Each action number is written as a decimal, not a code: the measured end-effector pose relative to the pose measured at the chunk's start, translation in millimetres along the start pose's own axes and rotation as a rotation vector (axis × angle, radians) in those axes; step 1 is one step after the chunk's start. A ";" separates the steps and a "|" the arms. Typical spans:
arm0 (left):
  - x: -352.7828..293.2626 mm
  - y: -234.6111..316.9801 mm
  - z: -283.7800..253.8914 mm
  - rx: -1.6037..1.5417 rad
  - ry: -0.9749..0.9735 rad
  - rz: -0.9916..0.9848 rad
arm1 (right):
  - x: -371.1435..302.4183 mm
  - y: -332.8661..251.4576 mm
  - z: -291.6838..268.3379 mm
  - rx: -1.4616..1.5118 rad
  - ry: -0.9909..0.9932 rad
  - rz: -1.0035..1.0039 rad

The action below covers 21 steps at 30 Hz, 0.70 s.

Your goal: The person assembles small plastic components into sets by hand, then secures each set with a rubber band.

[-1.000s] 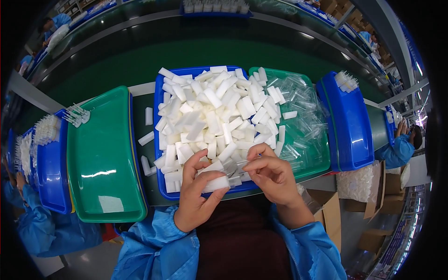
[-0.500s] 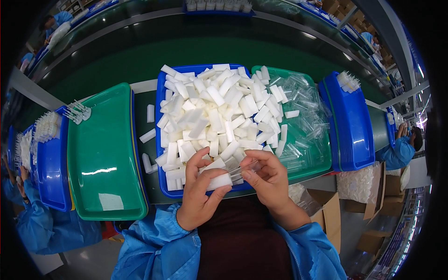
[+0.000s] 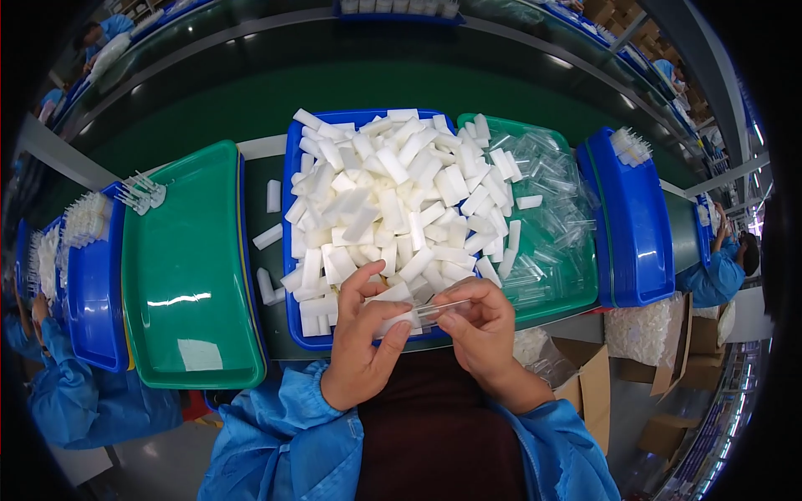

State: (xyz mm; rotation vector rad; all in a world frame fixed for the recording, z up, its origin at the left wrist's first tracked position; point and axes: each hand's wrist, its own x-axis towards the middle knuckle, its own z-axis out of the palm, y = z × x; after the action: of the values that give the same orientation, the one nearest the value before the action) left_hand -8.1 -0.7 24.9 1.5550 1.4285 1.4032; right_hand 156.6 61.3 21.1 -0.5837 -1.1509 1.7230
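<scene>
Two bare hands in blue sleeves meet above the near edge of a shallow blue plastic tray [image 3: 292, 167], a pale foam-like white block and a clear plastic piece between them. The left hand [image 3: 359, 351] grips the white block [image 3: 404, 318] between thumb and fingers, and the right hand [image 3: 480, 330] pinches the thin, clear plastic piece [image 3: 430, 310] by its far end, its other end pointing left at the block's right end; whether it has gone into the block I cannot tell. Just ahead of both hands, a heaped pile of similar white blocks [image 3: 376, 192] fills the blue tray and spills over its right rim. Ahead and right of the right hand, a green plastic tray [image 3: 535, 230] holds many clear plastic tubes [image 3: 547, 175], and past it stands a stack of deep blue trays [image 3: 639, 242]. To the left of the left hand, a narrow strip of dark green counter [image 3: 276, 326] leaves a gap before a large, shiny green tray [image 3: 188, 242]; a few loose white blocks [image 3: 273, 195] lie in that gap. Behind the right hand, below the counter's near edge, sits an open brown cardboard box [image 3: 593, 380]. A pale four-sided patch [image 3: 200, 354] on the large green tray may be a label or a glare; I cannot tell which.
</scene>
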 end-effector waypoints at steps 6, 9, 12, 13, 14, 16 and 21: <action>1.8 4.4 0.0 0.055 -0.028 0.009 | 5.9 -3.8 -6.3 -0.225 -0.102 -0.134; 0.5 4.9 3.0 0.098 -0.035 -0.005 | 11.2 -24.1 0.0 -0.294 -0.032 0.095; 3.2 4.3 0.7 0.191 -0.021 0.079 | 12.4 -35.6 -7.7 -0.419 -0.108 0.067; 2.4 3.6 1.5 0.192 -0.019 0.076 | 13.4 -39.1 -10.2 -0.418 -0.111 0.069; 1.4 2.2 2.9 0.181 -0.022 0.065 | 14.5 -42.4 -12.7 -0.649 -0.178 -0.031; 0.6 2.0 3.6 0.168 -0.028 0.053 | 16.5 -45.3 -19.0 -0.879 -0.243 -0.133; 1.9 3.4 4.1 0.175 -0.070 0.092 | 16.7 -39.5 -24.4 -0.427 -0.140 0.191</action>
State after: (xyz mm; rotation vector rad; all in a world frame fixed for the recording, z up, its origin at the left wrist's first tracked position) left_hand -3.4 1.2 27.5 1.7823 1.4877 1.2911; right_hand 186.0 91.1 47.3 -0.8643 -1.6268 1.7040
